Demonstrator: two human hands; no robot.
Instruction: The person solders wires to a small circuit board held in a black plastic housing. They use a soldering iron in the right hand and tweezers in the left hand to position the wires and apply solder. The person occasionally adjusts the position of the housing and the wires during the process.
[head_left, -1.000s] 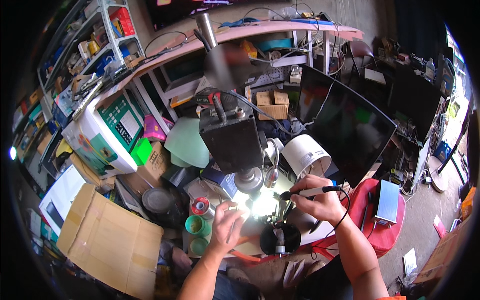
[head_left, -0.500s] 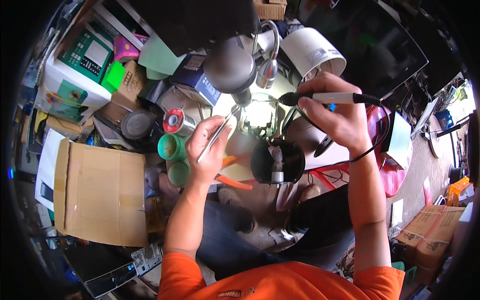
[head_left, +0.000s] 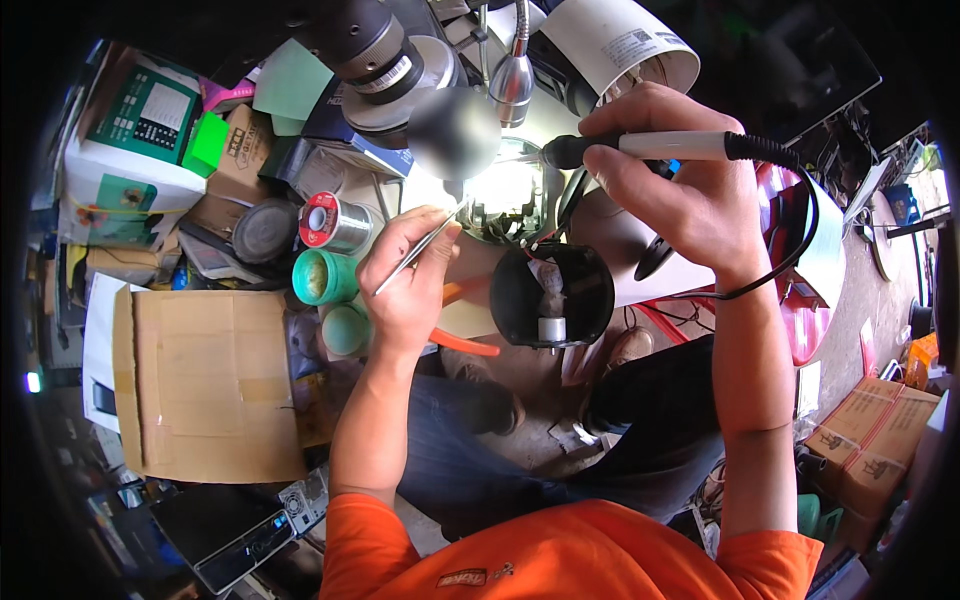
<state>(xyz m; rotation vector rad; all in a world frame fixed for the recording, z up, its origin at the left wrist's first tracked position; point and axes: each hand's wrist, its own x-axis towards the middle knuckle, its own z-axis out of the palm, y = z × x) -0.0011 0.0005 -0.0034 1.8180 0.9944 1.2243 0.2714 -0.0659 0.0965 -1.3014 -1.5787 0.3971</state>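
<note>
Between finger and thumb, my left hand (head_left: pixel 405 290) pinches a pair of metal tweezers (head_left: pixel 408 262), their tips at the edge of a brightly lit opened device (head_left: pixel 518 205). The glare hides most detail inside it. My right hand (head_left: pixel 690 205) grips a soldering iron (head_left: pixel 672 146) by its white handle and black grip. It points left toward the lit device; I cannot tell whether its tip touches. Just nearer lies a black round housing (head_left: pixel 594 300) with wires and a small silvery cylinder in it. An orange-handled tool (head_left: pixel 465 343), partly hidden, rests by my left wrist.
A solder spool (head_left: pixel 350 225) and two green jars (head_left: pixel 340 275) stand left of my left hand. Above the work hang a microscope (head_left: pixel 375 62) and a metal gooseneck lamp (head_left: pixel 511 90). A white cylinder (head_left: pixel 620 40) lies behind my right hand. An opened cardboard box (head_left: pixel 215 375) is at left.
The whole view has shifted, and more of the microscope shows now. Both hands keep their tools at the lit device, with little visible movement relative to it.
</note>
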